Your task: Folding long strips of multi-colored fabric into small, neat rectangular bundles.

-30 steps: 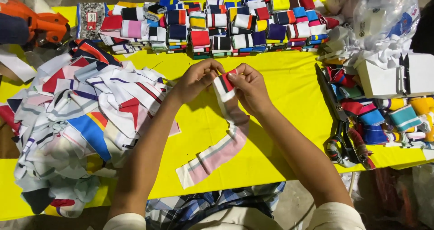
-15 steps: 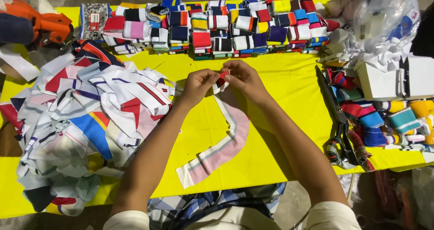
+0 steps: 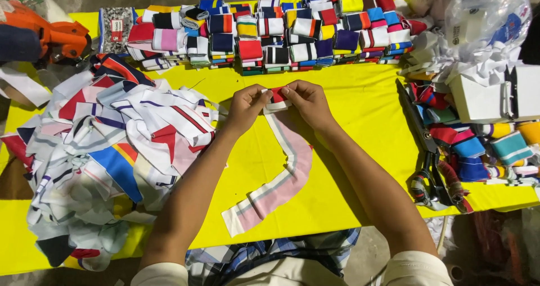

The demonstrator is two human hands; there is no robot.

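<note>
Two hands' grip, left hand (image 3: 246, 105), right hand (image 3: 308, 101), strip (image 3: 281, 179) end seemingly between

Place: a garment workshop
Signs: rows of folded strips (image 3: 281, 33) on a yellow desk (image 3: 360, 117), a loose fabric pile (image 3: 107, 151), big scissors (image 3: 424, 162)

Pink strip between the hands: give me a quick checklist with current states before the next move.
1. Left hand pinching the strip's top end: ok.
2. Right hand pinching the same end: ok; the two thumbs nearly meet over a red piece.
3. Pink strip lying flat on the yellow table, curving toward the near edge: ok.
4. Strip apart from the loose pile: ok.
5. Scissors apart from both hands: ok.
6. Whether the red piece is joined to the strip: cannot tell.
</note>
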